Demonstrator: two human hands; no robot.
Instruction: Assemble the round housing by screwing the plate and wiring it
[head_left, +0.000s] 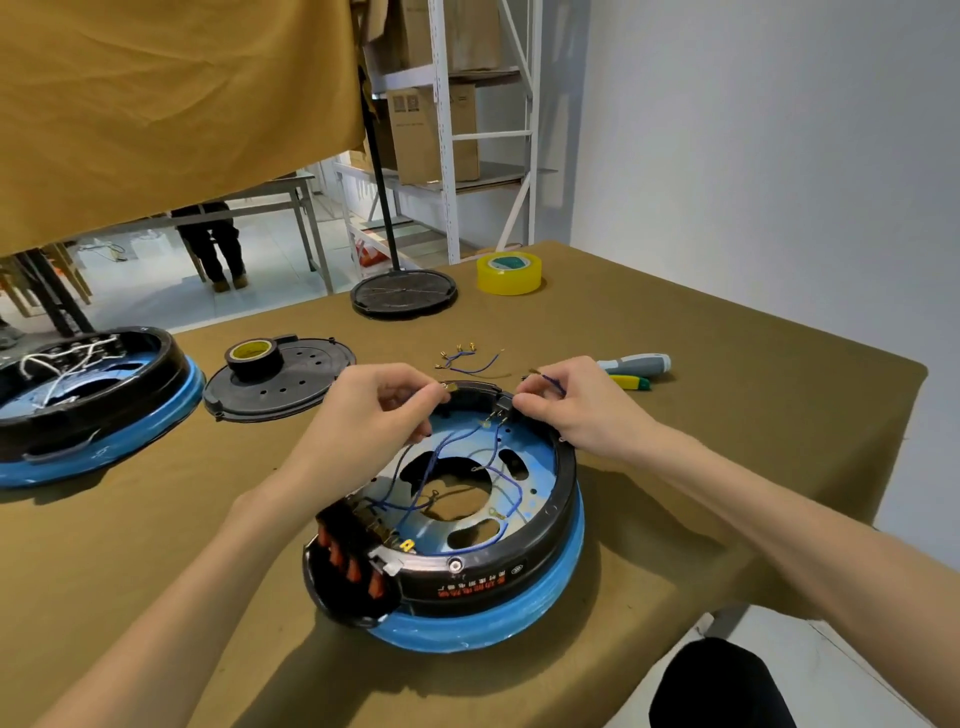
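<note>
The round housing (540, 582), black with a blue-wrapped base, lies open side up in front of me. A blue-tinted metal plate (524, 483) sits inside it, with blue wires (441, 447) looping across to an orange switch block (353, 561) at the near left. My left hand (374, 415) pinches a gold wire terminal at the housing's far rim. My right hand (576, 410) pinches a short blue wire at a connector on the far right rim.
Loose blue wires (467, 358) and two screwdrivers (634, 366) lie beyond the housing. A black cover (306, 379) with a tape roll (254, 356) on it and a second housing (93, 400) sit to the left. Yellow tape (509, 273) and a stand base (402, 293) are farther back.
</note>
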